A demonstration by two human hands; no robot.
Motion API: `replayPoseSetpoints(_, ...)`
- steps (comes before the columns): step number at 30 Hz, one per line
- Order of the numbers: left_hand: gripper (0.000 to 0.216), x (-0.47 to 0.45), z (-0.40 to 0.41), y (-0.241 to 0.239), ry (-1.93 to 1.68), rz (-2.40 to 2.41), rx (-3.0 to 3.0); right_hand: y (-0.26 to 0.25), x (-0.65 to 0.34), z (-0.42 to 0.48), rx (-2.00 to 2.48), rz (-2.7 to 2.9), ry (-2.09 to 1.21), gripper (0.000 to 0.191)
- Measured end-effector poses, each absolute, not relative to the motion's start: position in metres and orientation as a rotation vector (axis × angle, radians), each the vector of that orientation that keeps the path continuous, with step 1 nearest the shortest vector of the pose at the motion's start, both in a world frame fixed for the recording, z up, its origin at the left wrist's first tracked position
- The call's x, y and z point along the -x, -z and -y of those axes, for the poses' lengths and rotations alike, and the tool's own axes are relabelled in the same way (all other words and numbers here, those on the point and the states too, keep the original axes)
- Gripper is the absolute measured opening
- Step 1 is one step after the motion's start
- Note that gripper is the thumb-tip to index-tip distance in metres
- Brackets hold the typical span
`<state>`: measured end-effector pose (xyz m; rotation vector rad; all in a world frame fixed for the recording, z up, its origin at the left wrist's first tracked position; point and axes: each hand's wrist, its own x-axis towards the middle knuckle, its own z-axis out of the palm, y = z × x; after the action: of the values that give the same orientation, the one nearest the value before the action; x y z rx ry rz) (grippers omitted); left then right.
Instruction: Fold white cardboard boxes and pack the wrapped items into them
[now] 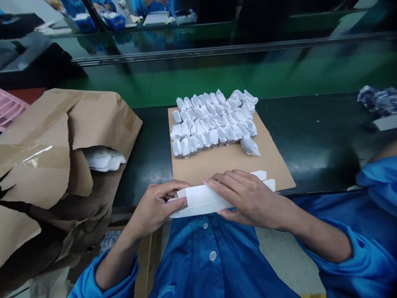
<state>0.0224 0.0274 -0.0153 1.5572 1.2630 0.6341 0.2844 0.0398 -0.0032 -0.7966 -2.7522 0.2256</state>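
Observation:
A narrow white carton [204, 199] with flaps showing at both ends is held level in front of my body, near the table's front edge. My left hand [164, 203] grips its left end, with fingers and thumb at the flaps. My right hand [242, 194] wraps over its right half from above, hiding part of it. Just beyond the carton lies a flat brown cardboard sheet [198, 167]. On that sheet stand rows of small white paper-wrapped pieces [214, 120], and one wrapped piece [249, 146] sits apart at the front right.
On the left, a torn brown paper package [102, 109] holds flat white cartons [104, 159]. Behind it is a pink plastic basket [10, 109]. Plastic-wrapped items [378, 101] lie at the far right, near another person's blue sleeve [378, 182]. People work across the green-topped bench.

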Motion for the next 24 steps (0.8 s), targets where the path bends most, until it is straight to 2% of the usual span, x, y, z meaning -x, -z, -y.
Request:
replayPoseSetpoints(6, 0.012, -0.023, -0.03, 0.016, -0.729, -1.311, -1.695, 0.007, -0.279, -0.022, 0.746, 2.723, 0.263, 0.036)
replayPoseSetpoints(10, 0.009, -0.006, -0.031, 0.017, -0.794, -1.371, -1.596, 0.011, -0.292, -0.029, 0.875, 2.703, 0.269, 0.037)
replayPoseSetpoints(12, 0.022, -0.009, -0.026, 0.021, -1.099, -1.392, -1.444, 0.017, -0.3, -0.035, 0.974, 2.6, 0.251, 0.039)
replayPoseSetpoints(15, 0.059, -0.043, -0.012, 0.032, -1.644, -1.293, -1.314, 0.031, -0.293, -0.036, 1.136, 2.336, 0.323, 0.046)
replayPoseSetpoints(17, 0.088, -0.077, -0.006, 0.039, -1.64, -1.218, -1.392, 0.041, -0.272, -0.027, 1.22, 2.227, 0.359, 0.048)
replayPoseSetpoints(20, 0.108, -0.11, -0.014, 0.045, -1.655, -1.333, -1.329, 0.051, -0.237, -0.01, 1.24, 2.23, 0.231, 0.05)
replayPoseSetpoints(24, 0.1, -0.098, -0.039, 0.043, -1.567, -1.586, -1.434, 0.033, -0.236, -0.016, 1.082, 2.214, -0.467, 0.071)
